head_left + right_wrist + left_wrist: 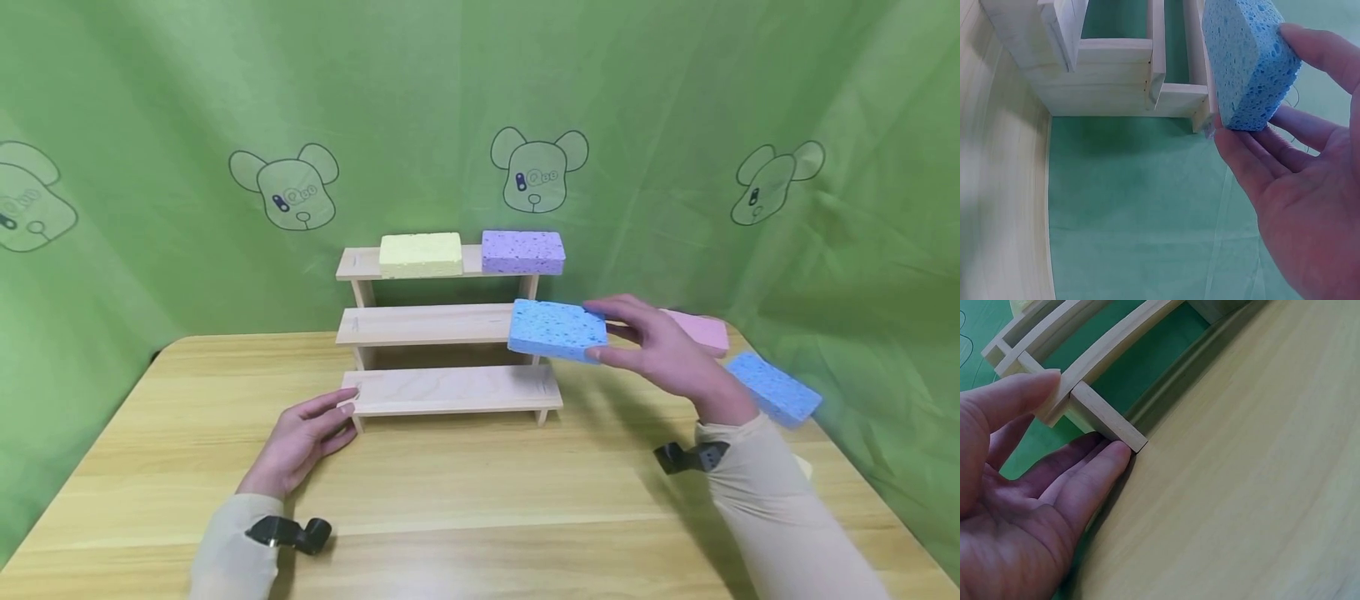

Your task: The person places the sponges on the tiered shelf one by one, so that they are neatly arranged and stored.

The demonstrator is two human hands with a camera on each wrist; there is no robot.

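Note:
A three-tier wooden stand [450,390] stands on the table. My left hand [303,442] holds its lower left corner; in the left wrist view the thumb [1035,390] touches the bottom step and other fingers lie against the leg [1110,419]. My right hand [667,350] pinches a blue sponge [557,329] by its right end, in front of the right end of the middle step. In the right wrist view the sponge [1247,62] is between thumb and fingers. On the top step sit a yellow sponge [420,255] and a purple sponge [522,252].
Right of the stand, a pink sponge [701,333] and another blue sponge [774,388] lie near the table's right edge. A pale piece [804,467] is mostly hidden behind my right sleeve. A green curtain [420,100] hangs behind the table [480,508].

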